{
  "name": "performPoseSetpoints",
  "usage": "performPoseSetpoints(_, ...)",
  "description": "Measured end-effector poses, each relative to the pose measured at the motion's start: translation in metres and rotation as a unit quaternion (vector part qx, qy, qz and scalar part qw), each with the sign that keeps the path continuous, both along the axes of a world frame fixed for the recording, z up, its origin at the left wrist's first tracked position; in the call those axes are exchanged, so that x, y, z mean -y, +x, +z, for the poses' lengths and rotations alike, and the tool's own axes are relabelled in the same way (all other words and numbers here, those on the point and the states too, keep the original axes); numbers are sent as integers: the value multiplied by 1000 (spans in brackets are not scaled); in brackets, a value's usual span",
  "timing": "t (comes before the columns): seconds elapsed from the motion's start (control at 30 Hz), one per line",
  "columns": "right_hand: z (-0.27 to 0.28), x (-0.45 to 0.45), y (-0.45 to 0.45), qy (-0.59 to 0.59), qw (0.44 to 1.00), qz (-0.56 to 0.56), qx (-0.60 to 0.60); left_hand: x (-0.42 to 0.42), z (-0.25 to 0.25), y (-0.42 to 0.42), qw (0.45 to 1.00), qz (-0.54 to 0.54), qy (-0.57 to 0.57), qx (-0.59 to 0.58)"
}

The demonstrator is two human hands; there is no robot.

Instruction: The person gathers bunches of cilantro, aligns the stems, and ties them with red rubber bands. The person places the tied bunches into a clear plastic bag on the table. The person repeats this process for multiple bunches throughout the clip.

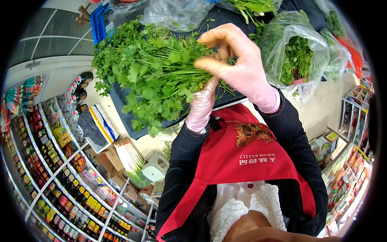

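Observation:
A large heap of fresh cilantro [151,66] lies on a dark cloth-covered table [124,106], its leafy ends towards the left. My left hand [202,103], in a thin, pinkish translucent glove, grips a cilantro bunch from below at the stems; its fingers are mostly hidden by the greens and my other hand. Just above those stems is my right hand [237,57], gloved alike. Its thumb and forefinger are bent and spread apart, and the remaining fingers curl inward behind them. Nothing shows between the right thumb and forefinger.
Clear plastic bags [175,13] lie behind the heap. An open bag of leafy greens [297,57] stands at the right. A blue crate [99,24] is at the far left. Below are bundled scallions [130,157], a plastic stool [155,166] and shelves of bottles [69,187].

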State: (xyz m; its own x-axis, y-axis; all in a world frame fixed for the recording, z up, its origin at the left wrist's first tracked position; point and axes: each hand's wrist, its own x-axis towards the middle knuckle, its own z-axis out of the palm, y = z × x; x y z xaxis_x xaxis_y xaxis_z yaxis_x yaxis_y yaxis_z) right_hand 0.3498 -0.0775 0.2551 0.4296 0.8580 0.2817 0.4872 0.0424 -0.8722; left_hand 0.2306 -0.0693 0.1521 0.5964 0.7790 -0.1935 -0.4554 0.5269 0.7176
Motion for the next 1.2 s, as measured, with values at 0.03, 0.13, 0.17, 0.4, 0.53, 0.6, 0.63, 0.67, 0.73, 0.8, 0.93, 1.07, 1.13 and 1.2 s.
performPoseSetpoints(0.03,-2,-5,-4,43,997,-1,70,1,-13,-2,999,0,4,-45)
performPoseSetpoints(0.13,-12,-17,-7,59,983,-17,175,6,-53,-11,972,7,162,-169)
performPoseSetpoints(0.17,-16,-18,-6,80,975,-20,205,7,-50,-11,966,11,184,-181)
performPoseSetpoints(0.4,-21,-15,1,112,991,-70,-15,2,-3,-9,997,13,-74,-6)
performPoseSetpoints(0.53,-17,-14,8,22,932,-36,-361,-6,12,-4,991,0,-92,98)
performPoseSetpoints(0.6,-22,-17,13,40,894,-5,-446,-11,15,-3,983,-46,-71,166)
performPoseSetpoints(0.63,-20,-18,14,40,869,7,-494,-11,15,-2,982,-46,-57,174)
performPoseSetpoints(0.67,-18,-19,15,41,840,20,-541,-10,15,-1,981,-47,-44,182)
performPoseSetpoints(0.73,-15,-20,15,-4,869,8,-495,-11,16,-3,983,-55,-6,175)
performPoseSetpoints(0.8,-16,-21,16,-49,887,-14,-459,-8,20,-4,984,-57,2,167)
performPoseSetpoints(0.93,-21,-23,16,-45,955,-33,-292,-6,20,-8,992,-69,11,105)
performPoseSetpoints(1.07,-17,-12,16,19,993,-112,-4,-1,19,-10,993,-34,-28,113)
performPoseSetpoints(1.13,-7,0,5,45,992,-104,-46,1,10,-13,993,-27,-42,104)
performPoseSetpoints(1.2,-1,9,3,-40,997,-42,56,4,0,-17,994,-22,-56,93)
